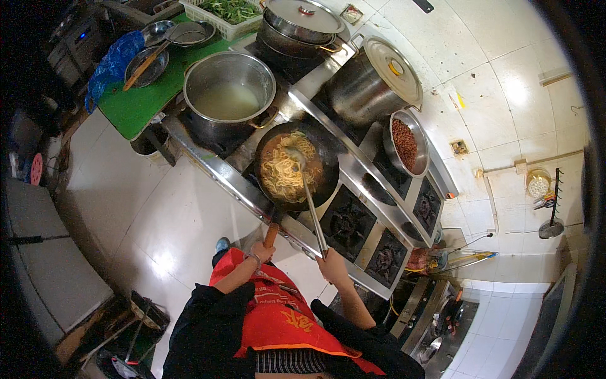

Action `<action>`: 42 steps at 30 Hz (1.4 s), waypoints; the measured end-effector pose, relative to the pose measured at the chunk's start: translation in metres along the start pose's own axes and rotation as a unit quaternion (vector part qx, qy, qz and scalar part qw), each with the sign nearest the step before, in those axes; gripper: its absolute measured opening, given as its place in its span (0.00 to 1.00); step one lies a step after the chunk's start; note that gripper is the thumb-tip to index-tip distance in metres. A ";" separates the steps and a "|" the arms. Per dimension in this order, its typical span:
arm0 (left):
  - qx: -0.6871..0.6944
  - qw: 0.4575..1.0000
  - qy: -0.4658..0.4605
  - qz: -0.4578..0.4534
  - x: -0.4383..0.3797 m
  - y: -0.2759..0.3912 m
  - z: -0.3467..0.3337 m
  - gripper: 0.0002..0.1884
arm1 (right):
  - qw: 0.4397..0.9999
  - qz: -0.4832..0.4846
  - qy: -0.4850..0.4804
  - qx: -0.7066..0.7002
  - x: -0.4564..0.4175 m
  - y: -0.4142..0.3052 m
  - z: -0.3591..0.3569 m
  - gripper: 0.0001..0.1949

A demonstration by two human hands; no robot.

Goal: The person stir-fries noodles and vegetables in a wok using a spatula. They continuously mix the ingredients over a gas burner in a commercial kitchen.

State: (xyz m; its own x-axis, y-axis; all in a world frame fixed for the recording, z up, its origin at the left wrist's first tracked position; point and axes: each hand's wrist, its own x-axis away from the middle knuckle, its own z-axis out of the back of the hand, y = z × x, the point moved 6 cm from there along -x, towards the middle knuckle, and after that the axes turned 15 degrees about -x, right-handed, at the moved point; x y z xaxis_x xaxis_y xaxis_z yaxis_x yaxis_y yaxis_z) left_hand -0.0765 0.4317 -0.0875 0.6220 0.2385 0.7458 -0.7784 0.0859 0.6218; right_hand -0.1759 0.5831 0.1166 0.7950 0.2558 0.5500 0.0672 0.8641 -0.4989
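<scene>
A dark wok stands on the stove, with noodles in a reddish-brown broth inside it. My left hand is closed around the wok's wooden handle, at the stove's front edge. In my right hand is the end of a long-handled metal ladle; its bowl rests among the noodles, slightly blurred. Bits of green show in the noodles.
A large pot of cloudy liquid stands left of the wok. Behind are a lidded stockpot, stacked pots and a metal bowl of reddish-brown pieces. Bare burners lie to the right; a green board holds bowls and a strainer.
</scene>
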 end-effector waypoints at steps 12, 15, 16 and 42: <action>0.008 0.999 -0.035 0.008 -0.018 -0.017 -0.016 0.11 | 0.998 0.004 0.055 0.021 -0.015 0.006 0.044 0.16; 0.010 1.000 -0.024 0.010 -0.019 -0.018 -0.017 0.10 | 0.993 -0.082 0.061 -0.057 -0.027 0.020 0.065 0.15; 0.014 1.000 -0.018 0.006 -0.018 -0.017 -0.016 0.10 | 0.992 -0.087 0.052 -0.079 -0.032 0.022 0.069 0.15; 0.036 0.999 -0.013 0.014 -0.010 -0.014 -0.013 0.13 | 0.949 0.064 0.033 0.306 -0.023 -0.010 0.067 0.06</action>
State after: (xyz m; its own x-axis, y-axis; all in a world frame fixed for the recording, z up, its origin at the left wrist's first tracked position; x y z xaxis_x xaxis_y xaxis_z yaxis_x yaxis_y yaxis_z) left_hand -0.0732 0.4406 -0.1071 0.6022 0.2152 0.7688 -0.7884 0.0088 0.6151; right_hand -0.2350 0.5977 0.1536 0.8100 0.3657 0.4584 -0.3792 0.9230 -0.0663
